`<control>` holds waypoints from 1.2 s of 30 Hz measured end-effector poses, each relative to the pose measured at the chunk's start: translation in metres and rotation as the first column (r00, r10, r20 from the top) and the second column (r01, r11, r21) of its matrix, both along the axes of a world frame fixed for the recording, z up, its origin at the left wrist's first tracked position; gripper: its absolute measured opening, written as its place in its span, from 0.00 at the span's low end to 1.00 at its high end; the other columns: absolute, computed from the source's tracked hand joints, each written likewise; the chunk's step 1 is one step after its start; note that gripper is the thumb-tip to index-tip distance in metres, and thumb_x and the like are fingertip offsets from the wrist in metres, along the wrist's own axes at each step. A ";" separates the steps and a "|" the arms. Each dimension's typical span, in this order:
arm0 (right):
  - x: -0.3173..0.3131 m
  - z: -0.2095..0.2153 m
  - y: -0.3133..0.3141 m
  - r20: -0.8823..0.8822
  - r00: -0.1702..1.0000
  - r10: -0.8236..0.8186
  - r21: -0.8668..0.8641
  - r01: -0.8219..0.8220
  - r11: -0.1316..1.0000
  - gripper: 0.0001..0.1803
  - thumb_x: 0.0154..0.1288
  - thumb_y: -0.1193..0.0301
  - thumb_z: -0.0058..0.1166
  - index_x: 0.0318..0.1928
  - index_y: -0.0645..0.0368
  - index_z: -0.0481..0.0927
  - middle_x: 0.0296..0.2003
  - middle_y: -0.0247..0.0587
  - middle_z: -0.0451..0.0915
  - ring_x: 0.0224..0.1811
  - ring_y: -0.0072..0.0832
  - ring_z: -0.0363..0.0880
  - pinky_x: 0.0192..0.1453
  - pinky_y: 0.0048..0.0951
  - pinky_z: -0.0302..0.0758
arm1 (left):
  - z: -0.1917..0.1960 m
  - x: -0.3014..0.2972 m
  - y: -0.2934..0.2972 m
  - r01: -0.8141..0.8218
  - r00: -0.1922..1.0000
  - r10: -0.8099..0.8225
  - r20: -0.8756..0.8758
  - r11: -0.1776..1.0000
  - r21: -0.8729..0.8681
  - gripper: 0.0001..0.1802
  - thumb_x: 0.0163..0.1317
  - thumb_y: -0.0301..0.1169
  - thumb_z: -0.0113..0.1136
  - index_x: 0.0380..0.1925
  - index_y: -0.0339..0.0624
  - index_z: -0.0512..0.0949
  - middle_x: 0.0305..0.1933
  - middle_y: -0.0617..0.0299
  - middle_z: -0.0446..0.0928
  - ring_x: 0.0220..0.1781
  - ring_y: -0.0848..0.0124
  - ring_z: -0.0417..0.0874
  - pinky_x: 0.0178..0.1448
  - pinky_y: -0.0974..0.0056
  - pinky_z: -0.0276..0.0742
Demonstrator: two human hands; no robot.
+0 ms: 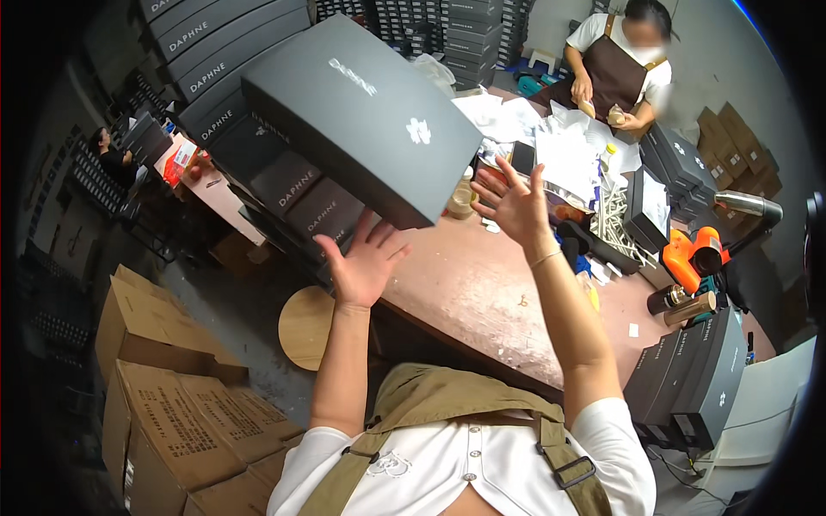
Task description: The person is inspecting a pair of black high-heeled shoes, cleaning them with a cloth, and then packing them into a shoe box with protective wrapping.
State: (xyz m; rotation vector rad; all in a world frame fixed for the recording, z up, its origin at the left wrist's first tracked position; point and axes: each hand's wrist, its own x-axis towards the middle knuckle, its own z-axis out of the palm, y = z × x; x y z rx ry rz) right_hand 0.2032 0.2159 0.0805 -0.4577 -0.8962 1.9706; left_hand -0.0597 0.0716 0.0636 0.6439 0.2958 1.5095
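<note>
A large dark grey shoe box (361, 120) with white printing on its lid sits tilted in front of me, high and close to the view. Below its near edge is my left hand (361, 268), palm up with the fingers spread; its fingertips meet the box's edge, but I cannot tell whether they touch it. My right hand (520, 206) is raised just right of the box's corner, fingers apart and nothing in it. Whether the box rests on the boxes behind it or is in the air, I cannot tell.
Stacked dark shoe boxes (237, 69) rise behind at left. The pinkish worktable (465, 279) bears paper, white sticks (615, 215) and an orange tool (693, 258). Across it, a person in a brown apron (613, 73) handles shoes. Cardboard cartons (185, 421) stand lower left, beside a round stool (307, 328).
</note>
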 end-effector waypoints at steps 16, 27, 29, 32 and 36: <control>0.013 -0.183 -0.047 0.731 0.536 -0.423 0.437 0.109 0.893 0.26 0.70 0.62 0.50 0.63 0.64 0.68 0.53 0.55 0.78 0.51 0.40 0.79 0.54 0.36 0.75 | -0.160 0.067 -0.018 -0.714 0.449 0.349 -0.823 0.693 -0.096 0.58 0.53 0.48 0.71 0.71 0.34 0.42 0.75 0.41 0.43 0.77 0.53 0.44 0.77 0.55 0.43; -0.047 -0.128 0.101 0.609 0.651 -0.454 0.539 0.081 0.838 0.43 0.56 0.72 0.52 0.72 0.61 0.50 0.64 0.59 0.66 0.62 0.43 0.71 0.63 0.36 0.68 | -0.128 0.027 0.124 -0.689 0.192 0.504 -0.842 0.680 0.250 0.69 0.44 0.48 0.77 0.72 0.34 0.36 0.73 0.33 0.46 0.75 0.47 0.51 0.75 0.53 0.50; -0.062 -0.130 0.115 0.618 0.624 -0.478 0.608 0.005 0.794 0.45 0.55 0.68 0.55 0.71 0.63 0.52 0.65 0.59 0.63 0.66 0.45 0.65 0.69 0.38 0.62 | -0.131 0.031 0.128 -0.680 0.198 0.525 -0.828 0.682 0.270 0.66 0.45 0.44 0.77 0.72 0.33 0.39 0.72 0.35 0.49 0.74 0.49 0.54 0.74 0.54 0.52; -0.076 -0.127 0.092 0.554 0.665 -0.500 0.663 0.011 0.749 0.41 0.55 0.67 0.57 0.69 0.62 0.57 0.62 0.56 0.64 0.66 0.46 0.63 0.70 0.39 0.59 | -0.120 0.025 0.116 -0.659 0.271 0.567 -0.778 0.698 0.279 0.52 0.52 0.37 0.69 0.70 0.32 0.48 0.66 0.44 0.59 0.68 0.56 0.63 0.72 0.55 0.57; -0.048 -0.148 0.046 0.562 0.664 -0.493 0.634 0.037 0.773 0.46 0.61 0.58 0.60 0.72 0.55 0.50 0.69 0.53 0.56 0.72 0.43 0.53 0.73 0.46 0.53 | -0.083 0.022 0.096 -0.598 0.363 0.614 -0.701 0.730 0.330 0.50 0.60 0.52 0.55 0.71 0.33 0.45 0.65 0.45 0.60 0.65 0.57 0.65 0.69 0.56 0.58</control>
